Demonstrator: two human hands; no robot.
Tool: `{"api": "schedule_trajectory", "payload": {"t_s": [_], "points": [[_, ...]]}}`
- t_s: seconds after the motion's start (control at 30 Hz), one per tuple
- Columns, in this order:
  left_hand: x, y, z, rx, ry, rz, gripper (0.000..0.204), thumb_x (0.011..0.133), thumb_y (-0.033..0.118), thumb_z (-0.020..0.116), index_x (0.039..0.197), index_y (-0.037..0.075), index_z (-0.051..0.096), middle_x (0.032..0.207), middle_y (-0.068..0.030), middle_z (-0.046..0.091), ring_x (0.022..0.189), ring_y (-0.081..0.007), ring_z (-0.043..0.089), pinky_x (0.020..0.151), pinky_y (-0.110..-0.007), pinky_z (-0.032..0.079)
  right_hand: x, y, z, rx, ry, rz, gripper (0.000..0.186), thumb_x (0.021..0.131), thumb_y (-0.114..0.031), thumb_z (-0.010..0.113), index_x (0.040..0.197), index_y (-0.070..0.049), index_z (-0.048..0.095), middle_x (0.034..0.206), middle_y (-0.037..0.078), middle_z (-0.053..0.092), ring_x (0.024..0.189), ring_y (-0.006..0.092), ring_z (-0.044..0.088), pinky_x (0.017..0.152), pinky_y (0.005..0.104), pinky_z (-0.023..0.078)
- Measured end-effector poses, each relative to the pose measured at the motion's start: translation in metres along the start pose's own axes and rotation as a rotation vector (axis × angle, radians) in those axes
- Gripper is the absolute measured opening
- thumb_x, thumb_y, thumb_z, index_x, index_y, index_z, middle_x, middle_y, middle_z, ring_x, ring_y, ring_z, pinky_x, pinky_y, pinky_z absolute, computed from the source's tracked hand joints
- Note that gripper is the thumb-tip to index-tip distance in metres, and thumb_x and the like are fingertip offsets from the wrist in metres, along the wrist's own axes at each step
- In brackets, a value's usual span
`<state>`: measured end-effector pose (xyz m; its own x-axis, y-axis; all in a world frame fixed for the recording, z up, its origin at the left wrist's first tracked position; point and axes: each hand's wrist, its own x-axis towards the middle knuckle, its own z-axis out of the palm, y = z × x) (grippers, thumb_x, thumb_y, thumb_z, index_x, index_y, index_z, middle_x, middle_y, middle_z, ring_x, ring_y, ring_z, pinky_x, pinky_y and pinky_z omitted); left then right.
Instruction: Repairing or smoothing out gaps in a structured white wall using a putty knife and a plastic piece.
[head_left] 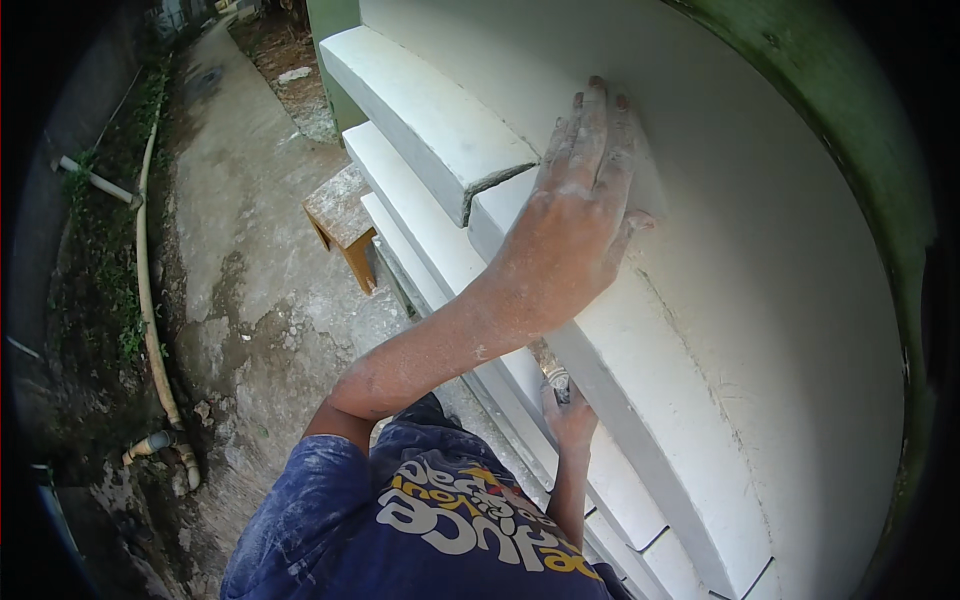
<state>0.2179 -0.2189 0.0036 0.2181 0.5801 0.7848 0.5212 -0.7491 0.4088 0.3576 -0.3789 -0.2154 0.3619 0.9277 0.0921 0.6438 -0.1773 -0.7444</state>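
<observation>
My left hand [590, 190] lies with outstretched fingers against a pale, smooth wall [770, 240], just above a stepped white ledge [700, 420]; white dust coats the fingers and forearm. Lower down, beneath that ledge's overhang, my right hand [570, 420] grips what looks like a paintbrush [553, 368] with a metal band, its tip partly hidden by the ledge. Further white ledges [420, 255] run in tiers below. A jagged dark gap [495, 180] separates two sections of the top ledge, left of my left hand.
A dusty wooden stool or bench [342, 200] stands beside the ledges on a stained concrete path [215, 260]. Along the left run pale pipes [150, 310], weeds [125, 280] and a dark wall [45, 230]. A green wall edge [338, 100] rises behind the ledges.
</observation>
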Motion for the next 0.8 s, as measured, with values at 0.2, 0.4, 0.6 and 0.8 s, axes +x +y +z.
{"api": "schedule_trajectory", "payload": {"t_s": [0.2,0.4,0.6,0.8], "points": [[0.021,0.002,0.001,-0.006,-0.043,0.617,0.071,0.089,0.012,0.071,0.151,-0.007,0.042,0.162,-0.0335,0.027,0.155,-0.0500,0.020,0.124,-0.056,0.032,-0.001,0.004,0.000,0.025,0.007,0.017,0.049,0.082,-0.028,0.077,0.122,0.000,0.071,0.122,0.025,0.069,0.116,0.0453,0.063,0.104,0.0529,0.046],[0.064,-0.040,-0.018,0.228,-0.044,0.841,0.087,0.077,0.055,0.079,0.155,0.035,0.047,0.164,-0.0024,0.040,0.148,-0.0285,0.043,0.124,-0.051,0.037,-0.006,0.010,0.004,0.030,0.020,-0.034,0.049,0.081,-0.028,0.078,0.123,-0.003,0.071,0.122,0.025,0.069,0.116,0.0449,0.063,0.103,0.0527,0.046],[0.093,-0.109,-0.009,0.105,0.116,0.788,0.090,0.066,0.046,0.091,0.148,0.028,0.058,0.158,-0.0051,0.049,0.143,-0.0286,0.048,0.120,-0.048,0.042,-0.010,0.009,-0.001,-0.031,0.098,-0.113,0.047,0.084,-0.026,0.074,0.126,-0.005,0.071,0.116,0.025,0.072,0.110,0.0424,0.067,0.099,0.0492,0.050],[0.085,-0.107,-0.018,-0.132,0.126,0.668,0.088,0.072,0.036,0.090,0.152,0.024,0.055,0.160,-0.0058,0.047,0.144,-0.0298,0.048,0.118,-0.049,0.042,-0.057,-0.085,-0.037,-0.001,0.047,-0.387,0.067,0.080,-0.012,0.073,0.143,0.002,0.056,0.103,0.023,0.072,0.089,0.0402,0.071,0.081,0.0454,0.056]]}}
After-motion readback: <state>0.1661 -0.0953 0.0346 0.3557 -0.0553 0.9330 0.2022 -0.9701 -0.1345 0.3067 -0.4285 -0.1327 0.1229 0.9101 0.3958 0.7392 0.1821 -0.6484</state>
